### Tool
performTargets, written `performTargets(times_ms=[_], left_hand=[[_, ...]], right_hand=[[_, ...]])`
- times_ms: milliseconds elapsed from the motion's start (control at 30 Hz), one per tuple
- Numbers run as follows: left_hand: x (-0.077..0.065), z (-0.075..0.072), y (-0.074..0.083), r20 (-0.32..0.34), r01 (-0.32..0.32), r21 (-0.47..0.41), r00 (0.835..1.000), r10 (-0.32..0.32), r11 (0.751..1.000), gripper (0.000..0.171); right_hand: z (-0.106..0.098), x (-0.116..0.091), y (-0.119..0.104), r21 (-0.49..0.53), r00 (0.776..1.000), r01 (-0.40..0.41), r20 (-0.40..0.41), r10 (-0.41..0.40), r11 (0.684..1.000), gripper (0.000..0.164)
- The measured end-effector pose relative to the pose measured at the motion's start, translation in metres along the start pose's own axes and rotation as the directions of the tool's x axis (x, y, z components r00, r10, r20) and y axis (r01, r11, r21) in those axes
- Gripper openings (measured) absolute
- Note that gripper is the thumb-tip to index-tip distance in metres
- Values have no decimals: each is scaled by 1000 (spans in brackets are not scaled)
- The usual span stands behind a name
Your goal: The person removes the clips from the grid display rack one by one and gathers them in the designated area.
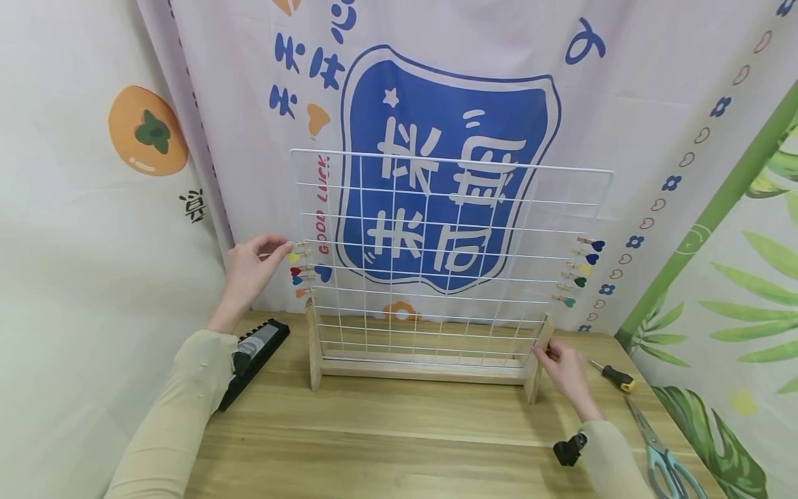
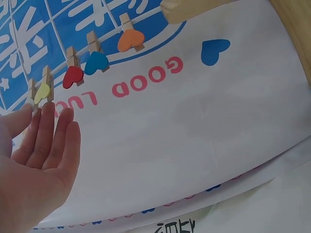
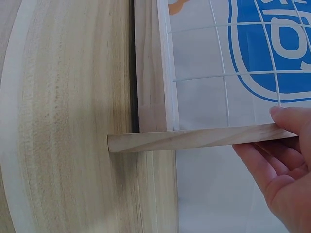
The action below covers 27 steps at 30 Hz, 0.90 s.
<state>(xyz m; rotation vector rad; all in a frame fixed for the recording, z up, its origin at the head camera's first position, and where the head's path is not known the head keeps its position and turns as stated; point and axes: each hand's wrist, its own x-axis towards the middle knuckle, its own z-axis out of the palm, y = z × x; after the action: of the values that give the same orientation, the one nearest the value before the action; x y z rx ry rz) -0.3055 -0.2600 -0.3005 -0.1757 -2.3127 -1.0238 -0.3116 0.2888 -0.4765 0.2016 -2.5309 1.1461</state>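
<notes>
A white wire grid (image 1: 408,235) stands upright in a wooden stand (image 1: 424,371) on the table. My left hand (image 1: 252,267) is at its left edge, pinching a small wooden clothespin (image 2: 33,92) between thumb and fingertips; the fingertips partly hide it. Right beside that is a clothespin with a yellow heart (image 2: 43,92), then ones with a red heart (image 2: 73,76), a blue heart (image 2: 96,63) and an orange heart (image 2: 131,41). My right hand (image 1: 564,367) grips the stand's right upright (image 3: 194,139), thumb on one side and fingers on the other. Several heart clothespins (image 1: 580,268) line the grid's right edge.
A black-edged tool or case (image 1: 255,360) lies at the left under my forearm. On the right are a screwdriver (image 1: 614,375) and scissors (image 1: 663,457) with light blue handles. A printed curtain (image 1: 249,173) hangs close behind the grid.
</notes>
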Motion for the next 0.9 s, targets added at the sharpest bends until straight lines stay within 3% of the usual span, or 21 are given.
performTargets(times_ms=[300,733,900], left_hand=[[1,0,0,-48,-32,25,998,33,999,30],[-7,-17,-5,-104,98,-51,989,-103,994,40],[-17,-20,-4,-156,84,-79,983,-96,993,38]], right_hand=[[1,-1,-1,-29,999,5,-37,-6,1000,14],[2,0,-4,-13,999,-23,-40,22,1000,15],[4,-1,-1,-22,996,-29,-82,28,999,15]])
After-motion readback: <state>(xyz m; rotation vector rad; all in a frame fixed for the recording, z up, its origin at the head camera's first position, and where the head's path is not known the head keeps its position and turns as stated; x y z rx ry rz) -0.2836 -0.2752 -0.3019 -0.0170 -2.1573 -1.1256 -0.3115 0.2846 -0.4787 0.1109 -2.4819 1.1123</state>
